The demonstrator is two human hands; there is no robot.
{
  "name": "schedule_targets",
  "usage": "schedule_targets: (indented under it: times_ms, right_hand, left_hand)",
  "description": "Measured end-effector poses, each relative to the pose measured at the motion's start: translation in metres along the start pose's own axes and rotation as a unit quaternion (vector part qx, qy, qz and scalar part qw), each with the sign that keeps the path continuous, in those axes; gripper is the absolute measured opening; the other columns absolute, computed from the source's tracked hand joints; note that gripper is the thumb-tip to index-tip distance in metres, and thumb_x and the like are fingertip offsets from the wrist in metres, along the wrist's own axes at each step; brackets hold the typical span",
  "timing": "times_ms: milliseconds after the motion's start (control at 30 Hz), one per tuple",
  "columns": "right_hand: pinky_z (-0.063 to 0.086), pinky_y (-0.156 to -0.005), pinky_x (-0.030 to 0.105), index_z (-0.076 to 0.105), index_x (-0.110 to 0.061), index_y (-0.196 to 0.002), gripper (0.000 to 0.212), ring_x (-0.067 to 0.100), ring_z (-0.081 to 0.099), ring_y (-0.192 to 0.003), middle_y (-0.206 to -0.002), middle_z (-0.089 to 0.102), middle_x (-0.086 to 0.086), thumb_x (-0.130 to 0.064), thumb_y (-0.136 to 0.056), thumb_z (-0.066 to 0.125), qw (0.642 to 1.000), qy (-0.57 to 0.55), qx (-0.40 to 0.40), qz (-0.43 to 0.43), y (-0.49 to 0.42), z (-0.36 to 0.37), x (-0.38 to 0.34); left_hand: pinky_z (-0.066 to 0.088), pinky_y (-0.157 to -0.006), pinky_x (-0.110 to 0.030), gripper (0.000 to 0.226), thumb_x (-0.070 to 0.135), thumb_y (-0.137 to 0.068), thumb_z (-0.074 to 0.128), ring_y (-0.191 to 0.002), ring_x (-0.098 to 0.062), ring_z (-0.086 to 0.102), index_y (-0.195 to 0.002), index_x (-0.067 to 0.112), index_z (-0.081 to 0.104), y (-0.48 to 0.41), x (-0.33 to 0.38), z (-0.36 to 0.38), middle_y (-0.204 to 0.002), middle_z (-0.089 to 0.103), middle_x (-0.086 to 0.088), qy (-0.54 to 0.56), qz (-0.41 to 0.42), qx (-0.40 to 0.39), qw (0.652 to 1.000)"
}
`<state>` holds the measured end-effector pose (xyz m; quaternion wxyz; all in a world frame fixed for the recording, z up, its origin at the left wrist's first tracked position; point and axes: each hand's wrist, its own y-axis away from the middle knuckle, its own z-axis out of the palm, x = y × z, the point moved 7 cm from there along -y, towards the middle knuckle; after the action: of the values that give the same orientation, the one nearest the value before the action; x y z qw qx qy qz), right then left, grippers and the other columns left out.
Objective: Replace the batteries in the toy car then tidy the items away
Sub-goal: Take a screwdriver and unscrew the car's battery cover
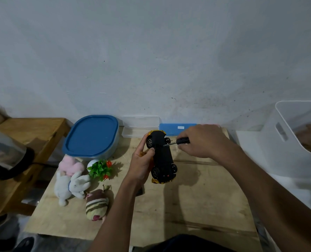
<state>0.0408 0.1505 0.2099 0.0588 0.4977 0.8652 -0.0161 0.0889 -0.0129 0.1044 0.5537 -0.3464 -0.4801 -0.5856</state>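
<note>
In the head view, the left hand (pixel 142 164) is gripping the toy car (pixel 162 155) with fingers curled round its side, holding it belly-up over the far middle of the pale plywood tabletop (pixel 187 206). The car is showing a matte black underside, four spoked wheels and glossy yellow bodywork peeking out at both ends. The right hand (pixel 203 142) is closing around a black-handled screwdriver (pixel 182 141), its thin metal tip touching the underside near the far wheels. To the left, a rounded blue-lidded container (pixel 92 135), a fuzzy white plush rabbit (pixel 72 186) and a plastic plant (pixel 101 169) are sitting on the board.
</note>
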Motion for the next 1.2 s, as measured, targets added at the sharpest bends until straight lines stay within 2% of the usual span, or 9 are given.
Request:
schedule_targets:
  times_ms: [100, 300, 500, 633, 700, 767, 933, 1067, 1200]
  right_hand:
    - [0.033, -0.060, 0.026, 0.068, -0.041, -0.109, 0.029, 0.015, 0.062, -0.088, -0.101, 0.069, -0.012, -0.045, -0.096, 0.042, 1.000, -0.001, 0.001, 0.000, 0.000, -0.001, -0.001]
    - [0.028, -0.062, 0.027, 0.058, -0.047, -0.118, 0.027, 0.012, 0.060, -0.098, -0.112, 0.064, -0.016, -0.034, -0.095, 0.051, 1.000, 0.005, -0.005, 0.003, -0.001, -0.005, -0.003]
    - [0.036, -0.054, 0.025, 0.070, -0.027, -0.101, 0.030, 0.015, 0.061, -0.076, -0.089, 0.069, -0.006, -0.040, -0.093, 0.045, 0.999, 0.000, -0.035, 0.018, -0.003, 0.005, 0.002]
    - [0.037, -0.064, 0.027, 0.062, -0.040, -0.113, 0.022, 0.012, 0.052, -0.080, -0.102, 0.067, -0.012, -0.034, -0.093, 0.054, 1.000, -0.004, -0.030, 0.000, -0.001, 0.003, -0.001]
    - [0.036, -0.063, 0.026, 0.058, -0.042, -0.113, 0.026, 0.011, 0.046, -0.077, -0.095, 0.062, -0.013, -0.028, -0.091, 0.056, 1.000, -0.011, -0.029, 0.000, 0.001, 0.001, -0.002]
    - [0.038, -0.062, 0.026, 0.059, -0.039, -0.111, 0.025, 0.012, 0.049, -0.077, -0.090, 0.057, -0.013, -0.029, -0.089, 0.056, 0.999, -0.021, -0.037, 0.005, 0.001, 0.003, -0.003]
    - [0.052, -0.067, 0.028, 0.073, -0.028, -0.097, 0.033, 0.014, 0.063, -0.074, -0.088, 0.071, -0.007, -0.044, -0.089, 0.045, 0.999, -0.013, -0.030, 0.021, -0.005, 0.011, 0.000]
    - [0.040, -0.064, 0.026, 0.066, -0.039, -0.109, 0.022, 0.013, 0.060, -0.086, -0.103, 0.068, -0.013, -0.039, -0.091, 0.052, 1.000, -0.012, -0.029, -0.003, -0.003, 0.005, -0.002]
    - [0.035, -0.065, 0.026, 0.058, -0.041, -0.109, 0.021, 0.011, 0.048, -0.079, -0.100, 0.065, -0.013, -0.033, -0.089, 0.057, 0.999, -0.027, -0.026, -0.010, 0.000, -0.002, -0.006]
  left_hand:
    - [0.058, -0.078, -0.041, 0.057, -0.005, -0.100, 0.045, -0.096, -0.025, 0.070, -0.145, 0.030, 0.047, 0.000, 0.001, 0.000, -0.113, 0.073, -0.005, -0.001, 0.001, 0.003, 1.000]
    - [0.057, -0.082, -0.044, 0.056, -0.004, -0.101, 0.045, -0.100, -0.029, 0.068, -0.147, 0.026, 0.046, 0.001, 0.000, 0.001, -0.117, 0.071, -0.011, -0.010, 0.004, -0.001, 1.000]
    - [0.058, -0.076, -0.040, 0.055, -0.004, -0.100, 0.046, -0.098, -0.027, 0.069, -0.146, 0.027, 0.048, 0.002, 0.000, 0.001, -0.113, 0.072, -0.009, 0.000, 0.003, -0.002, 1.000]
    - [0.058, -0.077, -0.039, 0.054, -0.005, -0.100, 0.045, -0.100, -0.027, 0.069, -0.146, 0.024, 0.048, 0.002, -0.002, 0.000, -0.117, 0.072, -0.008, 0.002, 0.004, -0.001, 1.000]
    - [0.058, -0.078, -0.039, 0.053, -0.005, -0.100, 0.045, -0.101, -0.026, 0.069, -0.143, 0.026, 0.051, 0.002, -0.002, 0.001, -0.119, 0.070, -0.008, 0.003, 0.005, 0.000, 1.000]
    - [0.058, -0.078, -0.038, 0.053, -0.004, -0.100, 0.045, -0.101, -0.025, 0.069, -0.141, 0.028, 0.052, 0.002, -0.002, 0.001, -0.120, 0.071, -0.008, 0.006, 0.006, -0.001, 1.000]
    - [0.059, -0.076, -0.037, 0.054, -0.005, -0.100, 0.046, -0.097, -0.023, 0.071, -0.140, 0.031, 0.051, 0.002, -0.002, 0.000, -0.113, 0.075, 0.000, 0.009, 0.005, 0.002, 1.000]
    - [0.059, -0.078, -0.039, 0.053, -0.005, -0.100, 0.047, -0.100, -0.025, 0.070, -0.141, 0.028, 0.052, 0.003, -0.003, 0.000, -0.117, 0.073, -0.004, 0.006, 0.003, 0.006, 1.000]
    - [0.056, -0.091, -0.049, 0.053, -0.001, -0.100, 0.048, -0.112, -0.034, 0.065, -0.146, 0.025, 0.048, 0.002, -0.006, -0.001, -0.131, 0.065, -0.015, 0.008, -0.004, 0.008, 1.000]
